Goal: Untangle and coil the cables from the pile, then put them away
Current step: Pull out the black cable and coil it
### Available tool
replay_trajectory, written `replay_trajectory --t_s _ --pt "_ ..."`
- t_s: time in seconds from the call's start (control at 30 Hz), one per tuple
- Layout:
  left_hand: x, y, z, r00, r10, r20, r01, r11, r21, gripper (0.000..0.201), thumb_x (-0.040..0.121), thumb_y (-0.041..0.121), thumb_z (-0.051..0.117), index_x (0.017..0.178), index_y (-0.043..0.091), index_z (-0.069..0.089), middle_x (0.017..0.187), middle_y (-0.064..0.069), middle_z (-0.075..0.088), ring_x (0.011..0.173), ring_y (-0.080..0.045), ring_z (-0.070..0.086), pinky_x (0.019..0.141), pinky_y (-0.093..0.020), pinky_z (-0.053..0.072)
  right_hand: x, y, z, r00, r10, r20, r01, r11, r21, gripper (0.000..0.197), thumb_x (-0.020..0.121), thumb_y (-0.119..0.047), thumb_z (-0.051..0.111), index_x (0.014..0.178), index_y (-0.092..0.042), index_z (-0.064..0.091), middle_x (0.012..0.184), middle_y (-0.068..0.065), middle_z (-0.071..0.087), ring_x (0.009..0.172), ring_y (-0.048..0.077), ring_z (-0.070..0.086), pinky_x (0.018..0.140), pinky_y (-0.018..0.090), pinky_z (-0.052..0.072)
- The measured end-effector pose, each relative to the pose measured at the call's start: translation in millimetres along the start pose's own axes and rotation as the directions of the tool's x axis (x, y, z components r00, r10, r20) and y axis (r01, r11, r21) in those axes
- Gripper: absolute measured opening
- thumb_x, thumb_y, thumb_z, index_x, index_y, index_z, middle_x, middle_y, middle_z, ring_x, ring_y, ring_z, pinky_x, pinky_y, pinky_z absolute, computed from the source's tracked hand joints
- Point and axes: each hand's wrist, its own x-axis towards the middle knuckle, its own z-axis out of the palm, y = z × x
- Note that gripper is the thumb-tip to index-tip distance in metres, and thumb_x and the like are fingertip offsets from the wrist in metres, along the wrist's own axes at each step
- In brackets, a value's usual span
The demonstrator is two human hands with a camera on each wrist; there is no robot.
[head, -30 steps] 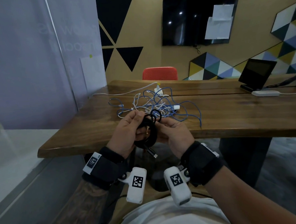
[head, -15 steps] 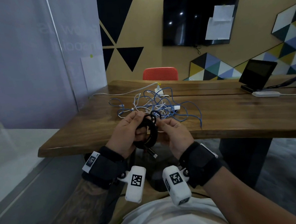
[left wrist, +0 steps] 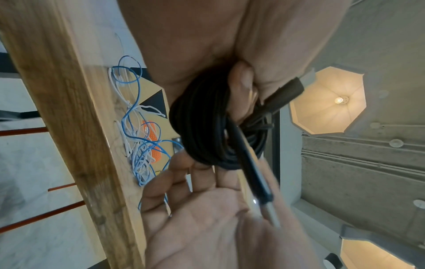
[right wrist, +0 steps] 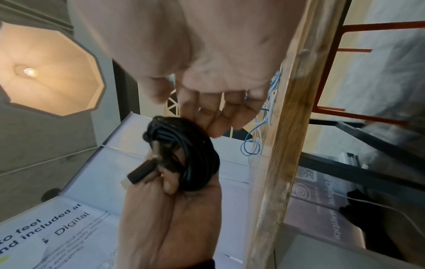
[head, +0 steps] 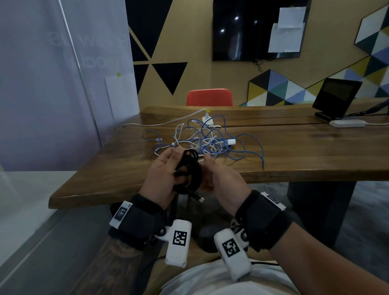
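The coiled black cable (head: 191, 170) is now gripped by the left hand (head: 162, 172) alone — the right hand (head: 216, 178), fingers relaxed, has been released — so stowing seems next.

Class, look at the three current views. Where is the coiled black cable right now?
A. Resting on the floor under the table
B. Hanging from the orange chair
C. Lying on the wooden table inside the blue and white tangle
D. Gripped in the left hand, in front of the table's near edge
D: the left hand grips the black cable, coiled, short of the wooden table edge; the right hand fingers touch it.
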Motion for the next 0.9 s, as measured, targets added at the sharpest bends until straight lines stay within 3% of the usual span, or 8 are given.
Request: replay_trajectory --t_s 0.13,0.3,0.4,0.47,0.53,0.67,0.8,0.9 --pt "2.8 0.2 -2.8 0.993 0.073 -0.09 -0.069 0.997 0.043 0.017 0.101 0.021 0.048 0.087 0.014 0.055 0.076 -0.003 0.064 0.065 -0.012 0.061 0.056 -0.025 0.054 -0.4 0.8 -2.7 0.984 -0.086 0.158 0.106 0.986 -0.126 0.044 0.075 -0.021 0.076 0.116 -0.007 0.066 0.103 0.006 0.072 0.096 0.018 0.066 0.093 0.038 0.051" --pt "-1.2 -1.9 6.9 0.978 0.203 -0.042 -0.187 0.953 0.239 0.018 0.102 0.017 0.047 0.087 0.01 0.054 0.084 -0.015 0.056 0.074 -0.02 0.054 0.061 -0.027 0.05 1.5 -5.1 4.3 0.941 -0.337 0.019 0.312 0.848 -0.429 0.04 0.077 -0.027 0.083 0.112 -0.022 0.065 0.103 -0.004 0.072 0.096 0.008 0.067 0.087 0.032 0.055" --pt "-5.6 -0.2 12.1 0.977 0.213 -0.002 -0.207 0.951 0.229 0.017 0.102 0.014 0.044 0.089 0.006 0.051 0.078 -0.008 0.058 0.069 -0.012 0.055 0.056 -0.021 0.05 1.1 -9.7 2.8 0.923 -0.384 0.018 0.369 0.871 -0.324 0.046 0.082 -0.014 0.08 0.124 -0.018 0.062 0.11 -0.002 0.069 0.104 0.007 0.065 0.092 0.032 0.055" --pt "-9.0 3.9 16.5 0.974 0.224 0.037 -0.227 0.949 0.219 0.019 0.103 0.01 0.04 0.087 0.006 0.049 0.062 0.009 0.06 0.055 0.0 0.055 0.051 -0.014 0.045 -1.2 -14.8 2.4 0.935 -0.355 0.023 0.351 0.909 -0.225 0.04 0.085 -0.007 0.076 0.122 -0.012 0.063 0.107 0.001 0.07 0.097 0.008 0.066 0.088 0.031 0.057" --pt "-10.9 6.5 19.2 0.972 0.23 0.055 -0.237 0.95 0.204 0.019 0.104 0.01 0.038 0.088 0.006 0.048 0.055 0.012 0.058 0.048 0.004 0.051 0.047 -0.01 0.042 -1.5 -17.7 0.2 0.944 -0.328 0.031 0.329 0.931 -0.156 0.033 0.086 -0.006 0.074 0.117 -0.011 0.065 0.104 0.007 0.071 0.093 0.014 0.068 0.083 0.032 0.058" --pt "-12.7 6.6 15.0 0.962 0.255 0.095 -0.271 0.931 0.246 0.017 0.097 0.03 0.053 0.091 0.014 0.056 0.063 0.01 0.058 0.057 -0.007 0.05 0.053 -0.017 0.043 -5.4 -21.0 -0.4 0.929 -0.365 0.055 0.367 0.899 -0.238 0.029 0.086 -0.005 0.075 0.11 -0.018 0.066 0.104 0.009 0.073 0.094 0.023 0.071 0.081 0.036 0.06" --pt "-8.9 4.2 9.0 0.955 0.277 0.103 -0.296 0.905 0.307 0.009 0.09 0.023 0.064 0.087 0.015 0.062 0.086 -0.009 0.069 0.081 -0.021 0.066 0.071 -0.033 0.055 -7.4 -20.4 0.9 0.907 -0.41 0.095 0.418 0.849 -0.323 0.032 0.082 -0.005 0.079 0.109 -0.016 0.065 0.102 0.011 0.073 0.093 0.024 0.07 0.083 0.041 0.06" --pt "-8.2 4.2 7.4 0.962 0.253 0.098 -0.271 0.92 0.284 0.008 0.094 0.018 0.06 0.086 0.015 0.062 0.083 -0.01 0.065 0.076 -0.023 0.061 0.068 -0.035 0.052 -9.1 -22.8 -2.5 0.915 -0.383 0.128 0.404 0.863 -0.303 0.031 0.083 -0.004 0.078 0.108 -0.016 0.065 0.101 0.005 0.073 0.089 0.015 0.069 0.081 0.034 0.06"
